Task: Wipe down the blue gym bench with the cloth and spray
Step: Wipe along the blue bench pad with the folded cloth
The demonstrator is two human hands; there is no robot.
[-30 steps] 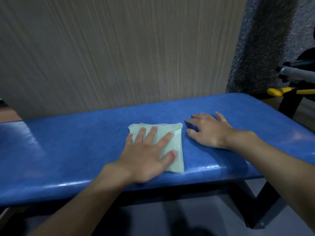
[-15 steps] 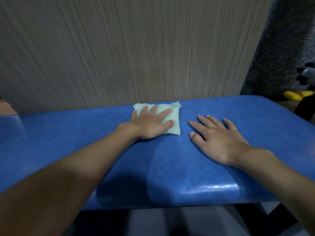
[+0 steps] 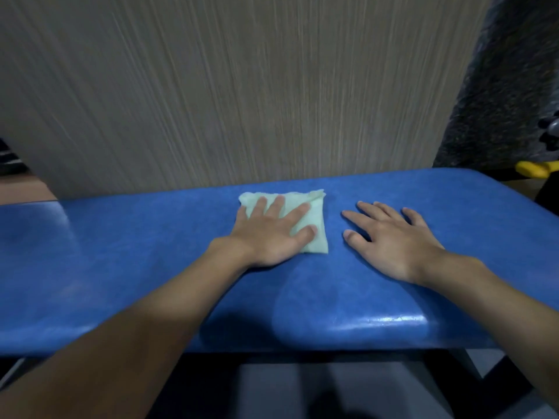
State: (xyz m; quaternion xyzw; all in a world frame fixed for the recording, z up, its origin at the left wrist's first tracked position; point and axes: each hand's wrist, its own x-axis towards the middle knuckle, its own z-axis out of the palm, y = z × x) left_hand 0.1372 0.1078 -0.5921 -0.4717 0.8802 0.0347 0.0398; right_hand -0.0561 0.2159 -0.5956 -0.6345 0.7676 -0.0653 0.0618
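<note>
Blue bench, left hand fingers flat on pale cloth, right hand splayed beside

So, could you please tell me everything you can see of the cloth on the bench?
The cloth is pale green, soft-looking fabric, folded into a rough square with a creased far right corner. It lies flat on the blue bench near its far edge. The left hand presses on it with straight, spread fingers, covering its left part; the right hand lies beside it, apart.
</note>
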